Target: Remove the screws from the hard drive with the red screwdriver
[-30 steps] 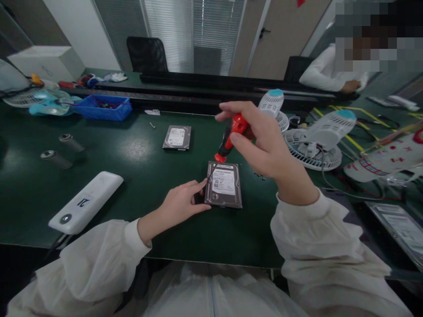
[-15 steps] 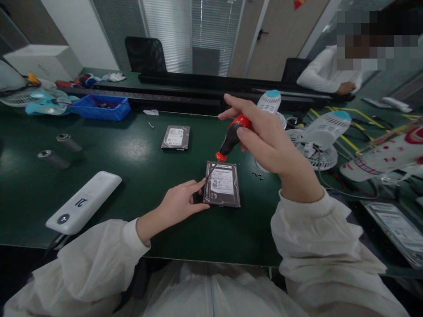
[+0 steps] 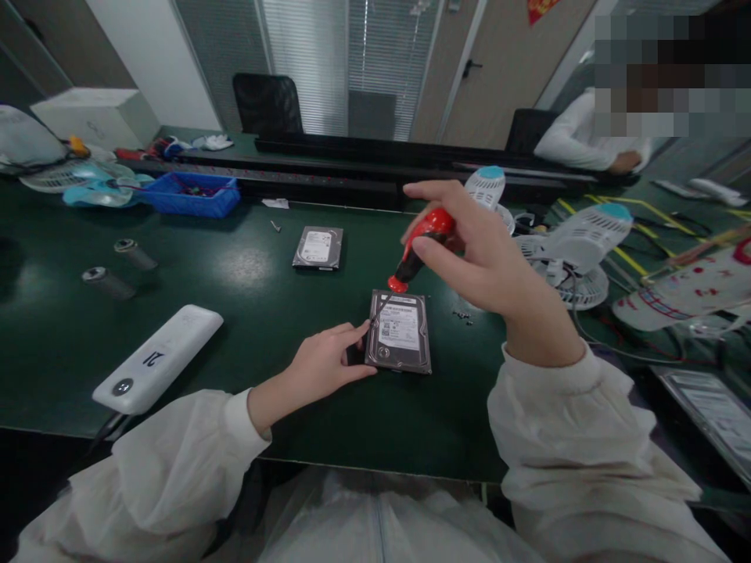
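A hard drive (image 3: 400,331) lies flat on the green table (image 3: 246,274), label side up. My left hand (image 3: 325,361) rests against its left edge, fingers curled and pinching the drive's side. My right hand (image 3: 478,250) is closed round the red and black handle of a screwdriver (image 3: 418,249), held tilted above the drive. The thin shaft points down to the drive's left edge, near my left fingertips. A few small dark screws (image 3: 463,316) lie just right of the drive.
A second hard drive (image 3: 318,248) lies farther back. A white device marked 21 (image 3: 158,357) sits at the left, with two grey cylinders (image 3: 120,268) beyond it. A blue bin (image 3: 191,193) stands at back left. White fans (image 3: 578,246) crowd the right. Another person (image 3: 592,137) sits at the back right.
My right hand has turned the screwdriver handle a little between its fingers, staying over the drive. My left hand and the drive have kept their place.
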